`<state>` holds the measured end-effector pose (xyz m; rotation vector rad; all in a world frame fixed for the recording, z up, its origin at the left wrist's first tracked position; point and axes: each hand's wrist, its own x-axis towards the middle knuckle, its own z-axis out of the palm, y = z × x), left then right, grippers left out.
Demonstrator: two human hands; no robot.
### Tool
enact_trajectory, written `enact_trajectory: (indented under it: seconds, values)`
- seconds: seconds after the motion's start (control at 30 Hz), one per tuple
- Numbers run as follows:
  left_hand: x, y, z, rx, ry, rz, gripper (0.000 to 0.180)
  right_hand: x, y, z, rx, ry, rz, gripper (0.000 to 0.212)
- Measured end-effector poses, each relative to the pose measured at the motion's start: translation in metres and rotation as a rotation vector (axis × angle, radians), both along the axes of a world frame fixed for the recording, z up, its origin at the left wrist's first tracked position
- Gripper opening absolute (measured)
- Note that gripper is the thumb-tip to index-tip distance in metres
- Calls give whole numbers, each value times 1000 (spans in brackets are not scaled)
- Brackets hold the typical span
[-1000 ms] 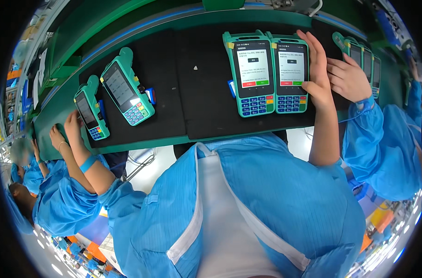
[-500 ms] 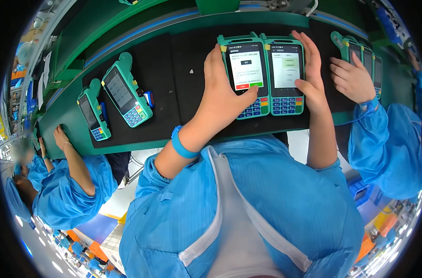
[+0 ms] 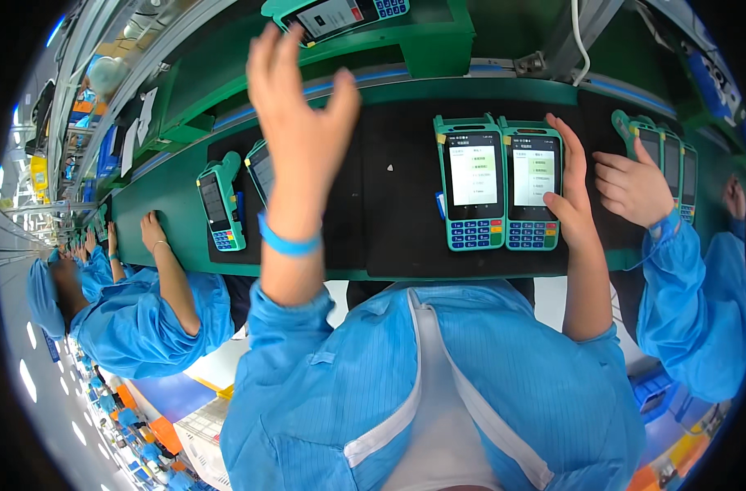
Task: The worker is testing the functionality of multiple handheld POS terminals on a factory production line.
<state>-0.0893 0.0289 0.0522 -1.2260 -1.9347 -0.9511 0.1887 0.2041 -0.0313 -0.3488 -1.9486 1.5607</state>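
Note:
Two green payment terminals lie side by side in front of me, the left terminal (image 3: 474,184) touching the right terminal (image 3: 533,184). Both screens are lit with a list, above blue keypads. My right hand (image 3: 571,184) grips the right terminal's outer side, its thumb on the screen. Raised over the bench's far side, my left hand (image 3: 299,123) has its fingers spread and holds nothing. Its fingertips overlap the edge of another lit payment terminal (image 3: 332,18) on the raised shelf; whether they touch cannot be told.
A green shelf (image 3: 438,45) runs along the back. On the black mat (image 3: 397,213) at left lie a terminal (image 3: 221,204) and another (image 3: 261,172) partly behind my left arm. A co-worker's hand (image 3: 635,188) is beside several terminals at right; another co-worker's hand (image 3: 153,231) rests at left.
My left hand has let go of the left terminal and moved up and left to the shelf. That terminal's screen has switched from red and green buttons to a list. The view has shifted.

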Motion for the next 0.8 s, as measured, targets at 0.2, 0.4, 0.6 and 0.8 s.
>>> enact_trajectory:
  seconds: [0.2, 0.4, 0.6, 0.8]
  values:
    - [-106, 33, 35, -298, 172, -87, 54, 1, -1, 1, -25, 2, -14, 91]
    - [-116, 41, 40, -410, 113, -88, 60, -1, 1, 0, -26, 9, -16, 91]
    - [-77, -47, 63, -277, 152, -42, 56, -1, 1, 0, 10, -23, -31, 90]
    - [-15, -151, 10, -113, -104, 265, 42, -4, 0, -7, 3, 31, -26, 96]
